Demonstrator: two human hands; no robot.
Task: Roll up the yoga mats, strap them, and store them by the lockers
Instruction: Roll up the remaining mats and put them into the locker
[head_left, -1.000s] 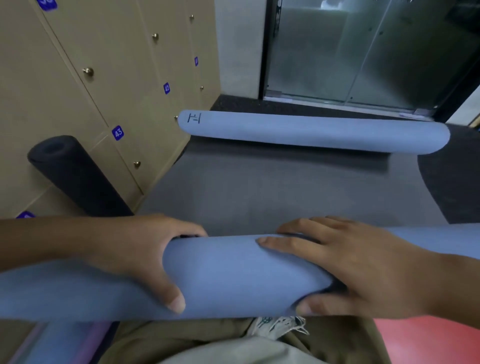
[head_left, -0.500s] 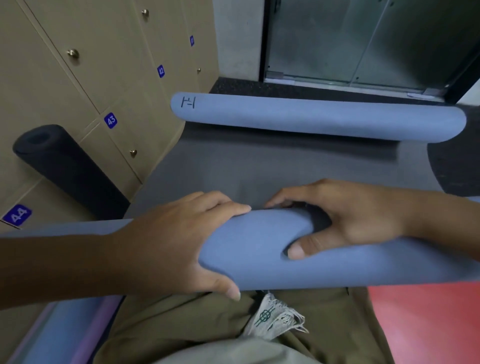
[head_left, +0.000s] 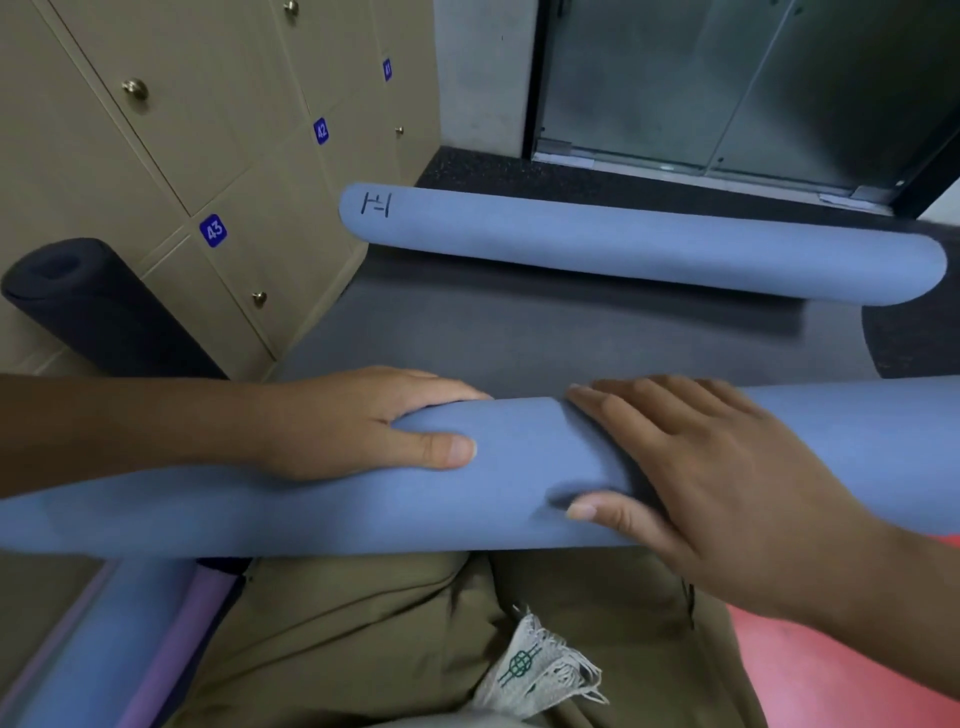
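While both hands press on the blue roll (head_left: 311, 509) lying across the person's lap, the mat is only partly wound: its grey unrolled stretch (head_left: 545, 338) runs away along the floor to a second blue curl (head_left: 649, 244) at the far end, near the glass door (head_left: 727, 88). The left hand (head_left: 353, 421) lies over the top of the roll, fingers reaching over its far side and thumb flat on the near face, a loose grip rather than a clench. The right hand (head_left: 701, 467) is spread over the roll with its thumb tucked under the near edge, denting the foam.

To do this step well, I judge the hands should push forward evenly, keeping the roll square to the mat so the ends do not cone, and stay tight enough that no slack builds in the layers.

Both ends of the near roll run out of view, so its evenness cannot be checked. No strap is plainly visible; the frayed white cloth (head_left: 535, 670) on the lap is unclear. A dark rolled mat (head_left: 88, 306) leans by the lockers (head_left: 156, 156), and blue and purple rolls (head_left: 104, 649) at lower left are cut off.
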